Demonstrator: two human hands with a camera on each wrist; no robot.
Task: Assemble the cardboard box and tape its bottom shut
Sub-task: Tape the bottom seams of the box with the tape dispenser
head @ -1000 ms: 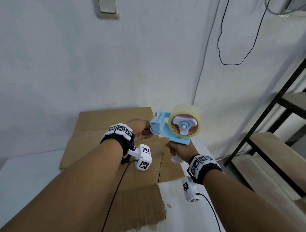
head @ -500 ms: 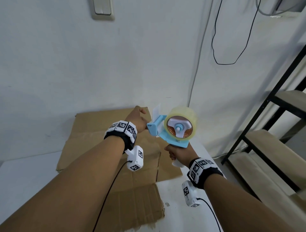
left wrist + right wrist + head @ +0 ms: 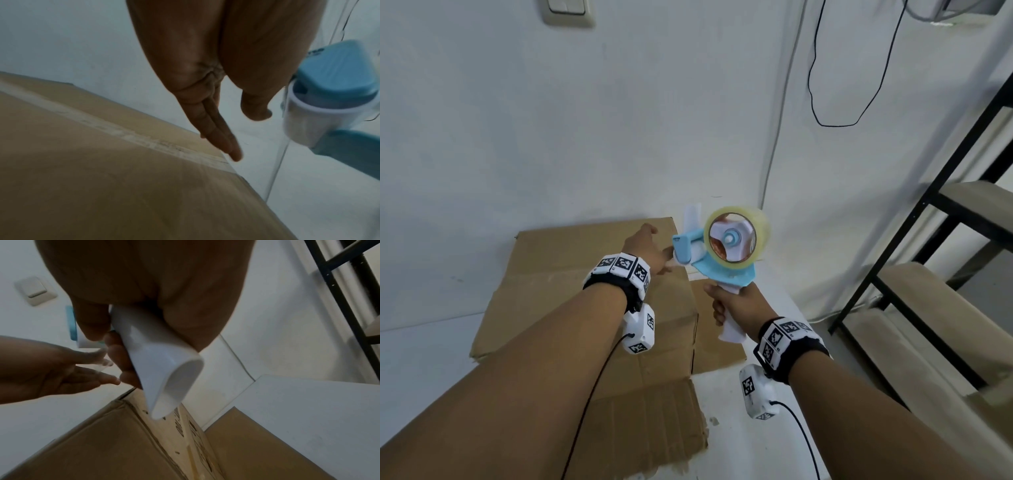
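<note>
Over the white table (image 3: pixel 739 442) and flat cardboard box (image 3: pixel 585 291), right hand (image 3: pixel 739 305) grips tape dispenser (image 3: pixel 722 253), left hand (image 3: pixel 647 248) slack

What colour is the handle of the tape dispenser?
White; the handle shows best in the right wrist view, gripped by the right hand.

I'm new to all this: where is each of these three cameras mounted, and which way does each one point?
Head: worn on the head, looking forward and down at the flattened cardboard box and tape dispenser; both forearms, left hand and right hand show.
Left wrist: looks along the left hand's straight fingers over the cardboard towards the wall.
Right wrist: looks along the right hand gripping the white handle; the left hand shows too.
Shared: all three show the cardboard and the dispenser.
</note>
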